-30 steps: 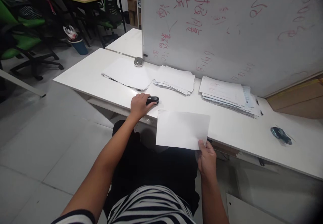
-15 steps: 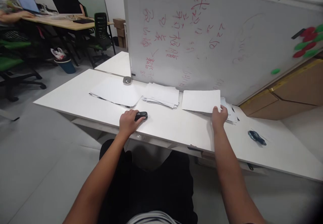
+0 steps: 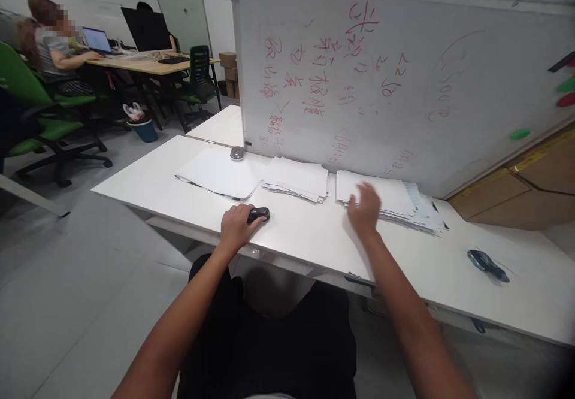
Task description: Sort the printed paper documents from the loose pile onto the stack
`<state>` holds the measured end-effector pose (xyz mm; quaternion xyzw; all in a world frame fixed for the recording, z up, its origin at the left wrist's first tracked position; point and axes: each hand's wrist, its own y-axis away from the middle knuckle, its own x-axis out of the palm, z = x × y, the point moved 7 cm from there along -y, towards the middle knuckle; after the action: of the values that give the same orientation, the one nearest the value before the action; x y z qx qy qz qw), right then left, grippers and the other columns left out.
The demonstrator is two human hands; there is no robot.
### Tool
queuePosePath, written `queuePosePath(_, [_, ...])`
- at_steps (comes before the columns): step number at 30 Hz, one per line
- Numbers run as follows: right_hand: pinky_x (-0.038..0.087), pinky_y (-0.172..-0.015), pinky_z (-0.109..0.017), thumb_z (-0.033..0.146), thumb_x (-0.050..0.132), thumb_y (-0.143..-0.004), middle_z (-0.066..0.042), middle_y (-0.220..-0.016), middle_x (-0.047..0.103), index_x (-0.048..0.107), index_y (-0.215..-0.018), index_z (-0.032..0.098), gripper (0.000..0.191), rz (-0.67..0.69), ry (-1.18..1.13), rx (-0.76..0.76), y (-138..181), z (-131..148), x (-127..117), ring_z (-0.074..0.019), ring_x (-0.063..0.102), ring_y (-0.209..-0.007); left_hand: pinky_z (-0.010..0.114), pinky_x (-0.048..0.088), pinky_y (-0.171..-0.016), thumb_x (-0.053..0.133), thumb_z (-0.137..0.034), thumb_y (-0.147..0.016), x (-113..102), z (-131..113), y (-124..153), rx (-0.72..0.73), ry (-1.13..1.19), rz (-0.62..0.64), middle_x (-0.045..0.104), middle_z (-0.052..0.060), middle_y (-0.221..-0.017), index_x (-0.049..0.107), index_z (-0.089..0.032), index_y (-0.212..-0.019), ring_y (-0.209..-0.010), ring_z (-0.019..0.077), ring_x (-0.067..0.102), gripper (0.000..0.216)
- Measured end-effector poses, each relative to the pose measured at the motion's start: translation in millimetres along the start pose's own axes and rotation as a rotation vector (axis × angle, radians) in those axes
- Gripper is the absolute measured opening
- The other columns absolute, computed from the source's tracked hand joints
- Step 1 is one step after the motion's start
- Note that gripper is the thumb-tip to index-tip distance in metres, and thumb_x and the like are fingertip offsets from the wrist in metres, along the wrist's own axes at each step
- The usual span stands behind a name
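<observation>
Right hand: this hand is above the near side of the right pile. Its fingers are bent a little, the thumb is apart, and no paper shows in it.
Left hand: this one is curled around the left end of a black tool, maybe a stapler, on the near side of the white desk.
Papers: the right pile lies in front of the whiteboard. The middle pile is just left of it, and big white sheets lie farther left.
Just changed: half a second ago the right hand held a white sheet over the right pile. Now it has let go and moved a bit left, and white paper lies on top there.
What it means: that sheet looks put away, so the right hand seems free.
Hard to see: the right hand is blurry and covers part of the pile, so nobody can tell if it touches the paper. The left hand hides one end of the black tool. The whiteboard is cut off on the right, and its red writing is faint.
</observation>
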<state>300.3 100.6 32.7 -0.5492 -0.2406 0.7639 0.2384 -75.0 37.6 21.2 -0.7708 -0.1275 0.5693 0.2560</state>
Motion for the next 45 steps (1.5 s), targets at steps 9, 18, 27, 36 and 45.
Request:
queuePosePath(9, [0.024, -0.108, -0.054, 0.051, 0.043, -0.09, -0.008, -0.149, 0.037, 0.046, -0.136, 0.021, 0.055, 0.498, -0.193, 0.127, -6.5, 65.9, 104.3, -0.0297, 0.027, -0.139, 0.035, 0.04, -0.074, 0.05, -0.057, -0.084, 1.9, 1.1, -0.5, -0.015, -0.009, 0.01, 0.066, 0.008, -0.092, 0.059, -0.022, -0.101, -0.087, 0.0245, 0.057, 0.04])
queuePosePath(18, [0.016, -0.11, -0.055, 0.04, 0.034, -0.097, -0.007, -0.139, 0.051, 0.056, -0.125, 0.023, 0.039, 0.401, -0.124, 0.063, -4.6, 69.7, 92.0, -0.0254, 0.039, -0.132, 0.035, 0.04, -0.073, 0.053, -0.056, -0.084, 1.1, 0.5, -0.2, -0.008, -0.026, -0.024, 0.066, 0.008, -0.092, 0.059, -0.022, -0.099, -0.086, 0.0246, 0.058, 0.038])
queuePosePath(27, [0.02, -0.108, -0.05, 0.023, 0.031, -0.097, -0.012, -0.124, 0.062, 0.059, -0.113, 0.018, 0.033, 0.309, -0.06, -0.057, -1.6, 78.2, 87.4, -0.0237, 0.053, -0.118, 0.033, 0.038, -0.076, 0.054, -0.054, -0.084, 2.5, 0.9, 1.8, -0.009, -0.04, -0.021, 0.065, 0.008, -0.093, 0.06, -0.021, -0.101, -0.087, 0.023, 0.057, 0.038])
queuePosePath(36, [0.035, -0.094, -0.039, 0.023, 0.034, -0.095, -0.01, -0.12, 0.065, 0.061, -0.111, 0.02, 0.031, 0.302, -0.094, -0.032, -3.4, 71.0, 86.2, -0.0221, 0.054, -0.116, 0.032, 0.036, -0.074, 0.054, -0.054, -0.083, 3.8, 2.0, 2.6, -0.017, -0.055, -0.02, 0.066, 0.007, -0.092, 0.06, -0.022, -0.1, -0.087, 0.0235, 0.056, 0.038])
queuePosePath(45, [0.028, -0.096, -0.04, 0.027, 0.041, -0.094, -0.008, -0.113, 0.068, 0.062, -0.104, 0.021, 0.024, 0.281, -0.06, -0.053, -4.8, 69.1, 88.8, -0.0209, 0.057, -0.109, 0.033, 0.036, -0.075, 0.054, -0.056, -0.083, 2.6, 2.4, 1.6, -0.017, -0.027, -0.026, 0.066, 0.008, -0.093, 0.061, -0.02, -0.101, -0.088, 0.0241, 0.056, 0.04])
